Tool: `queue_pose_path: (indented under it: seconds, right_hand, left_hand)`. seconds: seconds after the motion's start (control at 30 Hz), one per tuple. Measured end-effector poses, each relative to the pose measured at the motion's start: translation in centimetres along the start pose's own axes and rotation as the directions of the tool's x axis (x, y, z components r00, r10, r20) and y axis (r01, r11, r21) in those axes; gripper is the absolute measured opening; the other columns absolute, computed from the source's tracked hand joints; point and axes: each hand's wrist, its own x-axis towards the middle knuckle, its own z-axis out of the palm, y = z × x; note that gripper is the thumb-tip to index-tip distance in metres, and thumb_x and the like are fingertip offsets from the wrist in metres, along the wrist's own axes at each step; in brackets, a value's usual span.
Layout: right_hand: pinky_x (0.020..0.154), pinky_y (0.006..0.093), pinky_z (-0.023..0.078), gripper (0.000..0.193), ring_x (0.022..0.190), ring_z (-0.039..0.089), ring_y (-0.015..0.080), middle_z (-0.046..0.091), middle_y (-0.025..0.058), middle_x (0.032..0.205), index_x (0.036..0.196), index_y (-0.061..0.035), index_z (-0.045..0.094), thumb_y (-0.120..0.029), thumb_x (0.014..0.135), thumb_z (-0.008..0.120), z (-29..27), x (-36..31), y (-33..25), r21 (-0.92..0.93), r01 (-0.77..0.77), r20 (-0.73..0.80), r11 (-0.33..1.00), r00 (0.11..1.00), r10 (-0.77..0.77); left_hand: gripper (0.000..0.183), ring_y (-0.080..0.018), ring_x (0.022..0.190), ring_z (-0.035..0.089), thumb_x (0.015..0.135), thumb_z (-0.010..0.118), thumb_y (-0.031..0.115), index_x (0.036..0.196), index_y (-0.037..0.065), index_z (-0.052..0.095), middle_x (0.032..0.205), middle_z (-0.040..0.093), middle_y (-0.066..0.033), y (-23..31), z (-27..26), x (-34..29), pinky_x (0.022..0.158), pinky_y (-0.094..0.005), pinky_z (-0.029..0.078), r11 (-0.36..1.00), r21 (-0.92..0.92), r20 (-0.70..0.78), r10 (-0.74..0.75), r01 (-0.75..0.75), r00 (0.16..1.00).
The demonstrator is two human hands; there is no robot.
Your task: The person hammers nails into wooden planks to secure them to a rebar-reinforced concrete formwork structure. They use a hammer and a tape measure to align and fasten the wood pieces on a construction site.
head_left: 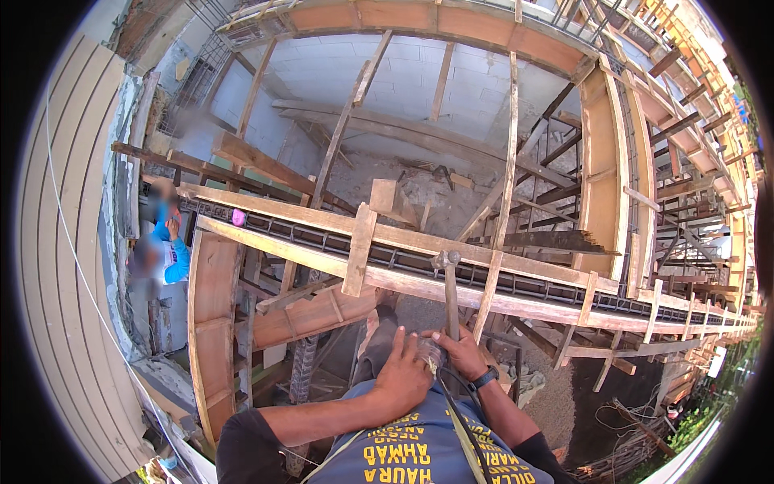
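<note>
My right hand point(465, 356) is closed round the handle of a hammer point(451, 294), whose metal head points up and away from me. In front of my belly, my left hand point(403, 376) grips the side of a small greyish pouch point(432, 352), partly hidden behind its fingers. The left forefinger sticks up, bent away from the pouch. My right thumb and fingers are close against the other side of it. Beyond both hands runs a long wooden beam form point(322, 258) with a steel rebar cage point(395, 260) between its boards. A short wooden cleat point(359, 250) crosses its top.
A person in a blue sleeve point(177, 256) is at the left, near a pink object point(239, 217) on the form. Timber props point(509, 153) slant across the pit. A corrugated roof point(72, 242) edges the left. Bundled rods point(621, 452) lie at lower right.
</note>
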Motion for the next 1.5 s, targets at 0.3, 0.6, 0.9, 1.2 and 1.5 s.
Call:
queue_pose_path:
  seconds: [0.3, 0.6, 0.9, 1.2, 1.5]
  right_hand:
    - [0.082, 0.0289, 0.052, 0.02, 0.091, 0.063, 0.0106, 0.075, 0.0086, 0.106, 0.105, 0.0017, 0.065, -0.016, 0.096, 0.07, -1.2, -1.3, -0.6, -0.015, -0.005, -0.069, 1.0, 0.998, 0.004]
    - [0.084, 0.0278, 0.052, 0.023, 0.092, 0.064, 0.0109, 0.075, 0.0084, 0.106, 0.109, 0.0023, 0.066, -0.016, 0.095, 0.07, -2.0, -2.5, -0.6, -0.082, -0.022, -0.065, 0.996, 0.998, 0.017]
    - [0.08, 0.0271, 0.051, 0.023, 0.088, 0.06, 0.0086, 0.075, 0.0074, 0.107, 0.108, 0.0007, 0.068, -0.019, 0.096, 0.07, -1.4, -2.9, -1.2, -0.151, -0.039, -0.048, 0.988, 0.998, 0.032]
    - [0.081, 0.0269, 0.051, 0.02, 0.089, 0.061, 0.0094, 0.075, 0.0053, 0.103, 0.104, -0.0024, 0.072, -0.02, 0.095, 0.072, -1.7, -2.6, -0.5, -0.156, -0.032, -0.039, 0.987, 0.999, 0.026]
    - [0.08, 0.0275, 0.051, 0.026, 0.087, 0.062, 0.0104, 0.074, 0.0052, 0.101, 0.108, 0.001, 0.072, -0.018, 0.091, 0.074, -1.3, -2.7, -1.3, -0.17, -0.036, -0.038, 0.985, 0.999, 0.029]
  left_hand:
    - [0.02, -0.0322, 0.105, 0.067, 0.084, 0.061, 0.014, 0.09, 0.005, 0.078, 0.086, 0.076, -0.0097, -0.4, 2.3, 2.5, 0.116, -0.059, 0.032, 0.991, -0.116, -0.187, 0.039, -0.061, 0.982]
    - [0.024, -0.0318, 0.103, 0.066, 0.085, 0.059, 0.018, 0.1, 0.008, 0.075, 0.09, 0.074, -0.0125, 1.3, 2.7, 3.0, 0.11, -0.0552, 0.036, 0.998, 0.045, 0.001, 0.048, -0.048, 0.999]
    - [0.014, -0.0283, 0.087, 0.066, 0.08, 0.062, 0.016, 0.084, 0.009, 0.074, 0.081, 0.07, -0.0117, 0.2, 5.0, 2.3, 0.09, -0.0442, 0.047, 0.988, -0.132, -0.178, 0.054, -0.078, 0.983]
    - [0.019, -0.0267, 0.085, 0.064, 0.08, 0.062, 0.02, 0.088, 0.009, 0.076, 0.076, 0.07, -0.0097, -0.1, 5.0, 1.4, 0.083, -0.0435, 0.047, 0.99, -0.086, -0.144, 0.102, -0.115, 0.984]
    - [0.026, -0.035, 0.117, 0.065, 0.083, 0.06, 0.02, 0.095, 0.005, 0.077, 0.088, 0.074, -0.0119, -0.9, 4.2, -0.6, 0.12, -0.063, 0.023, 0.983, -0.029, -0.221, 0.173, -0.184, 0.96]
